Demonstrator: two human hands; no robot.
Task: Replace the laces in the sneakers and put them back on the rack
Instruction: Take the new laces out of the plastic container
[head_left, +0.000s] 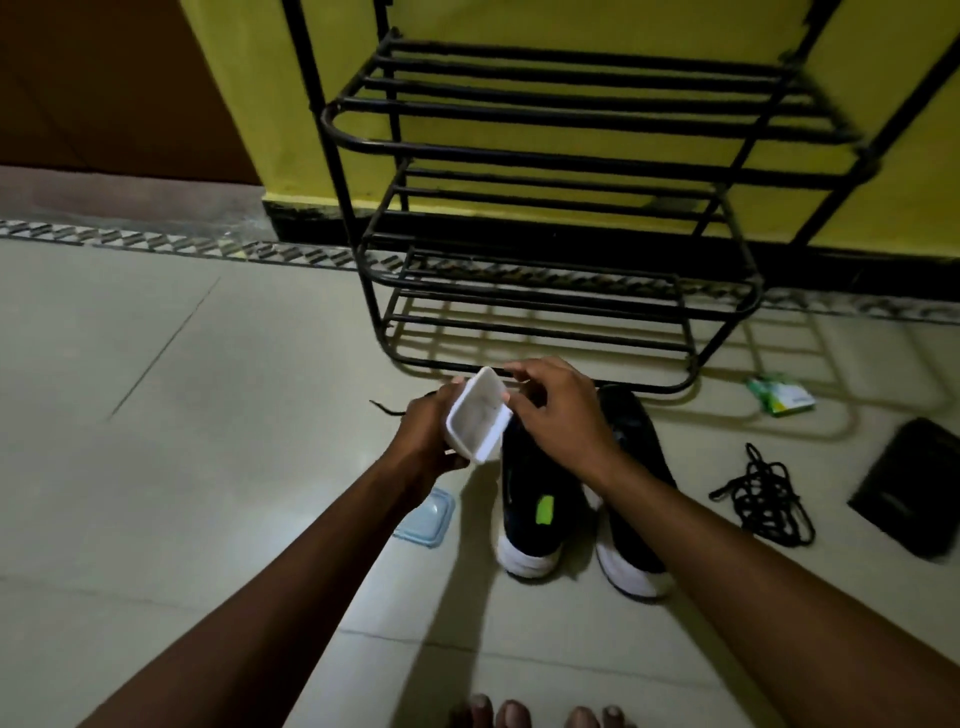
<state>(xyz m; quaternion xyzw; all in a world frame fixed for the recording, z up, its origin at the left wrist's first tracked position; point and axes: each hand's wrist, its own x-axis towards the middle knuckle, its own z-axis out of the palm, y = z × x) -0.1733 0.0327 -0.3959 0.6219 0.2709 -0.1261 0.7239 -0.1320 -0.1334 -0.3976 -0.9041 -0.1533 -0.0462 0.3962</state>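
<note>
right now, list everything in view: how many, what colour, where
shoe rack: 1, black, against the yellow wall
sneakers: 2, dark with white soles, floor before the rack
container: 1, white, held above the sneakers
lid: 1, pale blue, floor left of the sneakers
lace bundle: 1, black, floor right of the sneakers
lace end: 1, black, floor left of the container
packet: 1, green, floor right of the rack
flat object: 1, black, floor at the right edge
toes: bare, bottom edge
left grip: 1, curled round the container
right grip: 1, at the container's far rim, hold unclear
</note>
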